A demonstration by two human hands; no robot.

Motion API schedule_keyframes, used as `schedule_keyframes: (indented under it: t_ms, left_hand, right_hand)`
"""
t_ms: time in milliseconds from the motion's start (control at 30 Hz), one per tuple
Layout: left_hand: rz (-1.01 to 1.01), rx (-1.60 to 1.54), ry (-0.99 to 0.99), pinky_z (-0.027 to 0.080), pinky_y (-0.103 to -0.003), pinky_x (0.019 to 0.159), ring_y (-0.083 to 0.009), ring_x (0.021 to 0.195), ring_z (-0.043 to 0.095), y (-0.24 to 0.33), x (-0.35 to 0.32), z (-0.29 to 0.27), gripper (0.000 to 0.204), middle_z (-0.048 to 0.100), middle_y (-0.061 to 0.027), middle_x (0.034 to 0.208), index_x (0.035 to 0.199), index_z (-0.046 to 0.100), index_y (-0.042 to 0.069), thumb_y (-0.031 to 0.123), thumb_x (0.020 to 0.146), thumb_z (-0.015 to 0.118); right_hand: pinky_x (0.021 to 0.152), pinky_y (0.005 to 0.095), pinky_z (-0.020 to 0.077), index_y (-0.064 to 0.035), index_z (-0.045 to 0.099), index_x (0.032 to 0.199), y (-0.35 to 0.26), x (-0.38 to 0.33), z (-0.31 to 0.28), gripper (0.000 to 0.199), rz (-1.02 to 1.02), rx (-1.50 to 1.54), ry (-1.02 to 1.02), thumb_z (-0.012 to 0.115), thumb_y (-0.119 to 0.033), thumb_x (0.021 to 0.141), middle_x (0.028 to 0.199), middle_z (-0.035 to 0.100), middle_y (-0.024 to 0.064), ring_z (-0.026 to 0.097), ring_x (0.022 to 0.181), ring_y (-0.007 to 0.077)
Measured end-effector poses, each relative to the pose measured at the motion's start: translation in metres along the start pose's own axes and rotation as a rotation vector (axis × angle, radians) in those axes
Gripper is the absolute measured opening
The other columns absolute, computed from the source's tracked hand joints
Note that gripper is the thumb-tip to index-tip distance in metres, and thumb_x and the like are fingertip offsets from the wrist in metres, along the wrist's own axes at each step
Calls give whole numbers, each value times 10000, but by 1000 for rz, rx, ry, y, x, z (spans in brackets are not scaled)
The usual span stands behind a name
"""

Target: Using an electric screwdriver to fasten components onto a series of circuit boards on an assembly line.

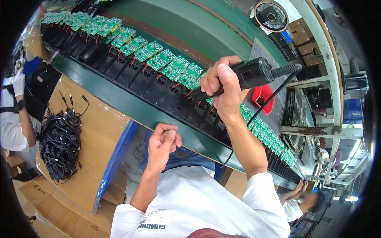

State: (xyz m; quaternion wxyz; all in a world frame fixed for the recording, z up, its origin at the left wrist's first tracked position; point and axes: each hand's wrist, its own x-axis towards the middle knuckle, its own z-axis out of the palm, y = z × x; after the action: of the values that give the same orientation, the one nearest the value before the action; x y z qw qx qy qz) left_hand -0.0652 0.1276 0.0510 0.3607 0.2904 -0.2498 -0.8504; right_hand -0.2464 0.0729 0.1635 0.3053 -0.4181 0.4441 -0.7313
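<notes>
A black corded tool (254,73), cylindrical and thick-barrelled, is held above the middle of the frame, slanting from its cord end at the right down toward the lower left. The right hand (226,85) grips its narrower front part, fingers wrapped round it and thumb along the barrel; I cannot make out the tip against the dark parts behind it. It looks hard, rigid and moderately heavy, with a smooth barrel that could slip in a sweaty palm; the front grip seems the best hold, and the flexible cord (281,86) should not carry its weight.

The left hand (163,142), near the centre, has its fingers curled closed, thumb against the index finger; whether something small sits inside, I cannot tell.

Behind the tool, black casings (143,85) with green circuit boards (174,66) run from upper left to lower right along the green table (131,105). The boards look light and fragile, best held by their edges, sparing the thin red wires (160,75).

Right of centre lies a red tray (270,108); at left, tangled black cables (59,142) lie on brown cardboard (101,131).
</notes>
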Motion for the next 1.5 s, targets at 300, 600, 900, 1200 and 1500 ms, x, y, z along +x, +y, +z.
schedule_keyframes:
  t_ms: [300, 600, 900, 1200, 1500]
  left_hand:
    - [194, 391, 178, 351, -203, 531, -51, 596, 445, -6, -6, 5, 58, 592, 14, 689, 855, 669, 48, 59, 896, 709]
    - [374, 679, 92, 286, -210, 519, -49, 564, 343, 2, -4, 32, 89, 498, 54, 638, 940, 718, 34, 115, 904, 721]
    - [455, 602, -15, 286, -213, 520, -50, 559, 340, 4, -4, 49, 104, 539, 48, 663, 923, 728, 17, 104, 875, 761]
    - [436, 518, -133, 288, -190, 510, -24, 564, 369, -9, 1, 52, 62, 643, 34, 756, 937, 746, 4, 49, 900, 726]
    - [323, 533, -247, 376, -218, 593, -58, 638, 459, -19, -7, 61, 150, 671, 11, 852, 1007, 708, 1, 135, 976, 648]
  right_hand:
    - [406, 272, 332, -64, 472, 827, 22, -9, 2, 79, 143, 54, -60, 512, -32, 888, 526, 428, 22, 341, 423, 113]
    - [416, 259, 379, -60, 489, 901, -35, -11, 16, 34, 129, 1, 188, 516, -45, 887, 542, 480, 30, 401, 402, 113]
    - [382, 264, 333, -107, 506, 929, -73, -19, -37, 125, 119, 436, -16, 451, -216, 957, 493, 379, -45, 337, 357, 82]
    - [375, 244, 326, -110, 518, 961, -73, -22, -47, 128, 102, 438, -87, 454, -220, 973, 501, 381, -60, 322, 357, 65]
    - [372, 243, 333, -115, 490, 931, -85, -40, -55, 117, 126, 365, -81, 442, -213, 973, 498, 384, -55, 336, 354, 65]
